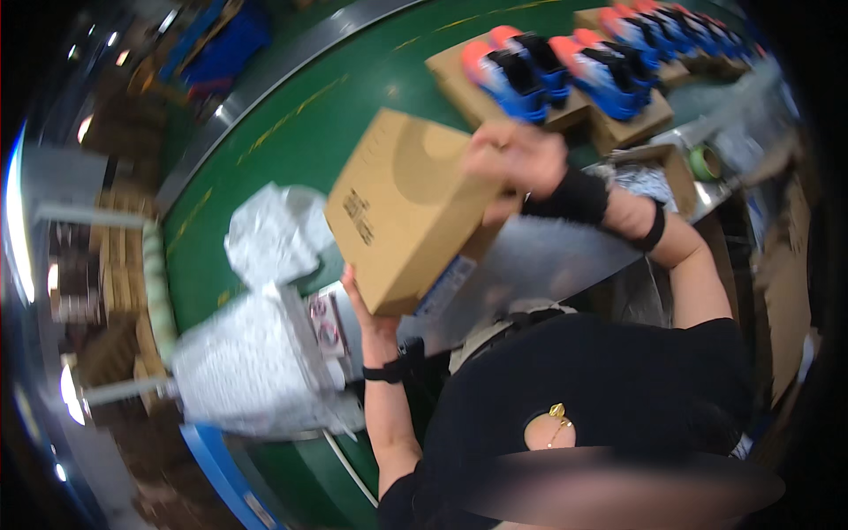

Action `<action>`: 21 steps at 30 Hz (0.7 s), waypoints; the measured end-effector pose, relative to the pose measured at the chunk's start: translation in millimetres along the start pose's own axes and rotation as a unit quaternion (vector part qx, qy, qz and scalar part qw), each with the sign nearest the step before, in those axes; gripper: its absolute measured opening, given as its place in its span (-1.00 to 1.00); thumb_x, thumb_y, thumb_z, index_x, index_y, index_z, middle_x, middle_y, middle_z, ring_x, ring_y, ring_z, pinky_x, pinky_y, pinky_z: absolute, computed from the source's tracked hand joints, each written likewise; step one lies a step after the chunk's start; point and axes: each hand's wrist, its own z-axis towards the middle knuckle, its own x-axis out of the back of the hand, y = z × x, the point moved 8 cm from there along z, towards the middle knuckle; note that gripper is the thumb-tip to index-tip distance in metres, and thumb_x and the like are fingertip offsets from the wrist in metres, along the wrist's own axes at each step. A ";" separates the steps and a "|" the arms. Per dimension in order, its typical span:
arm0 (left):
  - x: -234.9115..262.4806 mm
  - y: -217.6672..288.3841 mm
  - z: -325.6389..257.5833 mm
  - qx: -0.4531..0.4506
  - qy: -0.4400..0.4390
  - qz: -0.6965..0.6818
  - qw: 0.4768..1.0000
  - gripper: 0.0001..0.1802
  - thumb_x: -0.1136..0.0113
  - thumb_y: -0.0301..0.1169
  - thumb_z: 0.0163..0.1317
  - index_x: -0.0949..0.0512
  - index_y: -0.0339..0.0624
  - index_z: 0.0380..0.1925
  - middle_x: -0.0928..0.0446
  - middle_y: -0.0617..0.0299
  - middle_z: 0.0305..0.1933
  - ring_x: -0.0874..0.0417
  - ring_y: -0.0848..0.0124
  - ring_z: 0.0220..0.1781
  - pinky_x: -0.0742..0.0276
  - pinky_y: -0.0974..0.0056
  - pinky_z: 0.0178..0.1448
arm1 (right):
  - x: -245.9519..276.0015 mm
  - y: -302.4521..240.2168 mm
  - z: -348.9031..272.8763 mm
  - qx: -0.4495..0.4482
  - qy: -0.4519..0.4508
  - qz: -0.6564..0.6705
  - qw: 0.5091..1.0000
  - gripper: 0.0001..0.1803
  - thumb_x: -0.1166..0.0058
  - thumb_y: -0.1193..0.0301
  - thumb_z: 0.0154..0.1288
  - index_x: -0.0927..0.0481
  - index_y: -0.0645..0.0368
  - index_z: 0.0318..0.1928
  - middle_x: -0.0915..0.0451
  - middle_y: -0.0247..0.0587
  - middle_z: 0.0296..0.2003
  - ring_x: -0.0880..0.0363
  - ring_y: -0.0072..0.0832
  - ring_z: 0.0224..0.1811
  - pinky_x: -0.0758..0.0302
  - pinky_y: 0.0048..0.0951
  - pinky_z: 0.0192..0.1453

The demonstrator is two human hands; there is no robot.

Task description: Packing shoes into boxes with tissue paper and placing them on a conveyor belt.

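A brown cardboard shoebox (397, 212) is held up and tilted above a grey metal worktop (548, 265). It is closed, with dark print on one face and a blue and white label on its lower side. My left hand (375, 320) grips its near lower corner, fingers partly hidden by the box. At the far right end, my right hand (521, 159) is curled against the box edge, smeared by motion, with the thumb lower on the side. Several blue, white and coral sports shoes (517, 75) stand on cardboard boxes (640, 124) beyond my right hand.
White plastic packaging (274, 234) and a larger white wrapped bundle (256, 362) lie to the left, beside a card with pink rings (327, 325). An open carton (671, 177) and a green tape roll (704, 163) are at the right. A blue bar (225, 477) runs at lower left.
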 end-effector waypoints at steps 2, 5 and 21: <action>14.0 52.6 -27.2 -0.100 0.008 -0.041 0.994 -0.40 0.25 0.07 0.16 -0.26 -0.11 0.06 -0.36 0.20 0.03 -0.41 0.26 0.01 -0.38 0.17 0.02 | 14.1 36.2 28.2 0.005 0.038 -0.063 0.997 -0.62 -0.17 0.42 -0.12 -0.48 0.17 -0.19 -0.48 -0.17 -0.26 -0.46 -0.25 -0.25 -0.40 -0.36 -0.11; 37.0 112.2 -66.0 -0.168 0.039 -0.108 0.979 -0.39 0.35 0.12 0.17 -0.28 -0.06 0.05 -0.35 0.23 0.06 -0.38 0.26 0.04 -0.34 0.13 0.05 | -5.3 168.7 -2.4 -0.179 -0.016 -0.188 0.966 -0.69 0.01 0.33 0.09 -0.48 0.21 -0.16 -0.49 -0.10 -0.24 -0.45 -0.21 -0.17 -0.36 -0.38 -0.08; 249.6 122.6 -256.7 -0.285 0.466 -0.111 0.830 0.00 -0.01 0.20 -0.04 0.24 0.03 0.26 0.12 -0.04 0.28 -0.17 0.01 0.20 -0.17 -0.16 0.12 | -86.9 197.9 -85.7 -0.396 -0.374 -0.136 0.828 -0.48 -0.05 0.29 -0.01 -0.38 0.05 0.04 -0.39 0.15 -0.05 -0.43 -0.15 -0.04 -0.35 -0.24 -0.01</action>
